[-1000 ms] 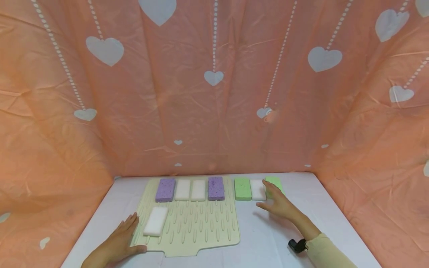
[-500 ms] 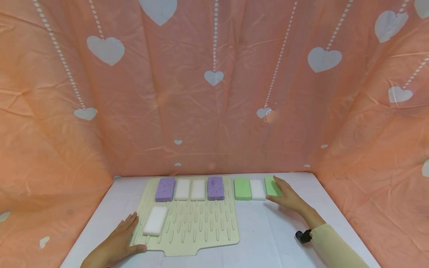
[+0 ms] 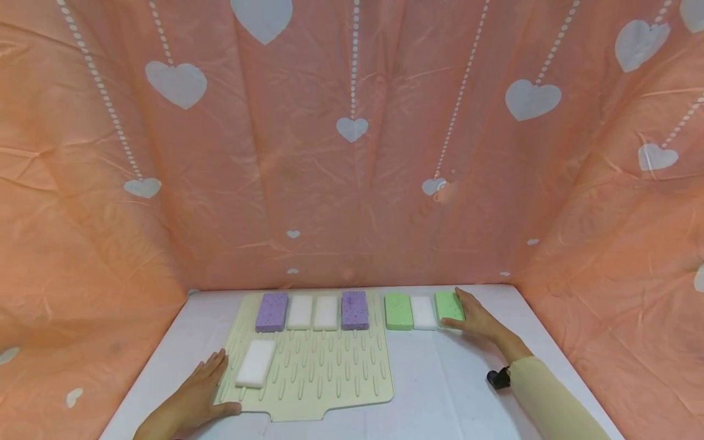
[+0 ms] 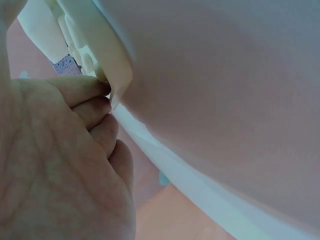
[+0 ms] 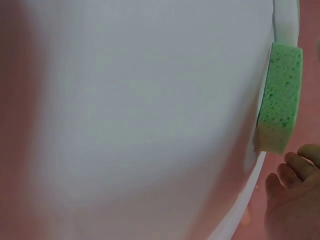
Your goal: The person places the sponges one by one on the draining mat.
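My left hand (image 3: 192, 394) lies along the left edge of the pale green ribbed mat (image 3: 330, 388), its fingers extended. In the left wrist view, the fingertips (image 4: 107, 102) touch the mat's edge. Nearest to that hand, a white sponge (image 3: 256, 363) lies slightly slanted on the mat. At the right, my right hand (image 3: 481, 318) is spread beside the rightmost green sponge (image 3: 448, 305), thumb over its near edge and fingers along its right side. In the right wrist view, a gap shows between the visible fingers (image 5: 295, 170) and the green sponge (image 5: 281, 95).
Along the mat's back stand a purple sponge (image 3: 272, 311), two white sponges (image 3: 299, 311) and another purple sponge (image 3: 354, 310). Right of the mat lie a green sponge (image 3: 398, 310) and a white sponge (image 3: 423, 312). An orange curtain (image 3: 352, 244) encloses the white table (image 3: 434, 391).
My right hand has moved rightward from above the white sponge to the rightmost green sponge, uncovering both. The left hand, the mat and the sponges have stayed in place.
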Available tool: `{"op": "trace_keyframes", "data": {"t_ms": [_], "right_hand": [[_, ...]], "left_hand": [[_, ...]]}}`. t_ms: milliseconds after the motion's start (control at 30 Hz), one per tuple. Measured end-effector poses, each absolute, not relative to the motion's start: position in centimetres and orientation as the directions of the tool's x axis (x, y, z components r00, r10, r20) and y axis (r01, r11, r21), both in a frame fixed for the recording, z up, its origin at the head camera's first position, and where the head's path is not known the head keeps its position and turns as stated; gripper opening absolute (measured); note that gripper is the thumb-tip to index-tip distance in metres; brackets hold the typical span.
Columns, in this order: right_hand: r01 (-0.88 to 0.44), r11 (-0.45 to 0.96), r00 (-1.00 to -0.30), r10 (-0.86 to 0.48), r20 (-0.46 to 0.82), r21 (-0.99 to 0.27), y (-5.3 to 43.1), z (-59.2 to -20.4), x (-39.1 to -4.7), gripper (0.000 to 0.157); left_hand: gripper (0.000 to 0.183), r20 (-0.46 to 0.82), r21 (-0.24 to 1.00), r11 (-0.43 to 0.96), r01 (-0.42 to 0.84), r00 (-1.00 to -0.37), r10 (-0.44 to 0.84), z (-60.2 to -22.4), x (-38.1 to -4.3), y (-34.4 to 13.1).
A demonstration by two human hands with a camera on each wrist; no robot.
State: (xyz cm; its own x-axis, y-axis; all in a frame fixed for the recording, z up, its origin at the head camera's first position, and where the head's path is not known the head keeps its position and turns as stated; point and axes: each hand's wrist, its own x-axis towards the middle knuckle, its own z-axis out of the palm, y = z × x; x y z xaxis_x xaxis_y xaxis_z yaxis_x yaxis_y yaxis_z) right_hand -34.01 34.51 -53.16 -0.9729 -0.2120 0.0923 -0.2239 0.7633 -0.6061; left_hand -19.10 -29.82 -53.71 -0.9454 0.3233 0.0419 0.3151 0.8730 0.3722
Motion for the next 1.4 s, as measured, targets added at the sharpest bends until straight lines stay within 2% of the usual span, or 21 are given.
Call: {"op": "trace_keyframes", "data": {"t_ms": [533, 1400], "right_hand": [[-0.12, 0.768, -0.974, -0.214, -0.075, -0.629, 35.3, -52.8, -34.5, 0.123], [-0.119, 0.741, -0.98, -0.194, -0.042, -0.661, 35.3, -53.7, -34.5, 0.118]], "left_hand": [[0.116, 0.058, 0.374, 0.868, 0.326, -0.943, 0.329, -53.6, -19.0, -29.7], [0.113, 0.071, 0.354, 0.874, 0.332, -0.942, 0.329, -53.2, -18.8, -29.4]]}}
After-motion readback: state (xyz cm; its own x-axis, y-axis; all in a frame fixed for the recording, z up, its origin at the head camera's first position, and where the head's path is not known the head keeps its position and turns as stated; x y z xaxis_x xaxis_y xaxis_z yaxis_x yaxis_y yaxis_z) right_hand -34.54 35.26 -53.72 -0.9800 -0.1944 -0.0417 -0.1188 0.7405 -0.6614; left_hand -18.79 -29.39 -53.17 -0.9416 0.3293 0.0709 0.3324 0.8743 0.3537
